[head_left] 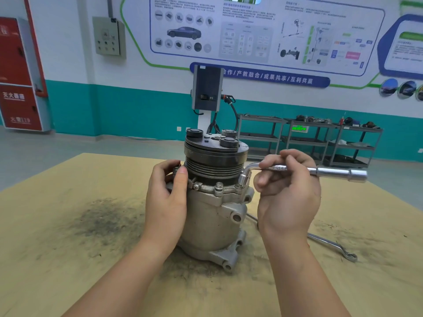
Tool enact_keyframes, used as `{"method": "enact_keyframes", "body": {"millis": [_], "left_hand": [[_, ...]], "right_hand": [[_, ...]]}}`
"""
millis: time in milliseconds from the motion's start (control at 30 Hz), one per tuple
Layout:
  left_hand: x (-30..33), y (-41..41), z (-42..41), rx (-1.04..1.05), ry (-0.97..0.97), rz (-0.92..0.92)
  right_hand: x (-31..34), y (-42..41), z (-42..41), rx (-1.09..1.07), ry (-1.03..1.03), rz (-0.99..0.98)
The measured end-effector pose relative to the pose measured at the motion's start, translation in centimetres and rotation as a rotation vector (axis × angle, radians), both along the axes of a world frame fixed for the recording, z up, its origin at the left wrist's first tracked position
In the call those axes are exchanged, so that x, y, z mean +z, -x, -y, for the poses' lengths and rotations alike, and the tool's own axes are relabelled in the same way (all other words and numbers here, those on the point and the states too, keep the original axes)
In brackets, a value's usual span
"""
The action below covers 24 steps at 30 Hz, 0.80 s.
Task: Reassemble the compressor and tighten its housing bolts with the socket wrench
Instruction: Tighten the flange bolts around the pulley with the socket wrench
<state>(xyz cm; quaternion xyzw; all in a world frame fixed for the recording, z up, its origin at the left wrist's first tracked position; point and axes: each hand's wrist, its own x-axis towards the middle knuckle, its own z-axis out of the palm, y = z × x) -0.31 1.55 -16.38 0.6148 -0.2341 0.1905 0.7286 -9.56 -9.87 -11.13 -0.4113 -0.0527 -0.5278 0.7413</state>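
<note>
Your bench: a tan board table (68, 225) carrying a compressor and a spanner.

In front of you the table top is pale tan and marked with dark, sooty smudges, the heaviest patch to the left of centre and a lighter one near the base of the compressor (212, 216). The compressor stands upright at the middle of the table, its mounting ears resting on the board and its black pulley end on top. To the right of it a ring spanner (332, 245) lies flat on the board, its ring end pointing to the near right, its other end hidden from you.
</note>
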Motion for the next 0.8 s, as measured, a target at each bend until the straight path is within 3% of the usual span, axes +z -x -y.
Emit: {"method": "enact_keyframes", "body": {"millis": [267,433,633,800], "left_hand": [[0.0,0.0,0.0,0.001,0.000,-0.004],[0.1,0.0,0.1,-0.001,0.000,-0.007],[0.2,0.0,-0.1,0.004,-0.018,-0.010],[0.2,0.1,0.0,0.010,-0.018,-0.017]], "right_hand": [[0.2,-0.5,1.7,0.363,-0.278,-0.054],[0.3,-0.6,2.1,0.412,-0.297,-0.071],[-0.7,-0.6,-0.2,0.131,-0.432,0.012],[-1.0,-1.0,-1.4,-0.132,-0.243,-0.104]]}}
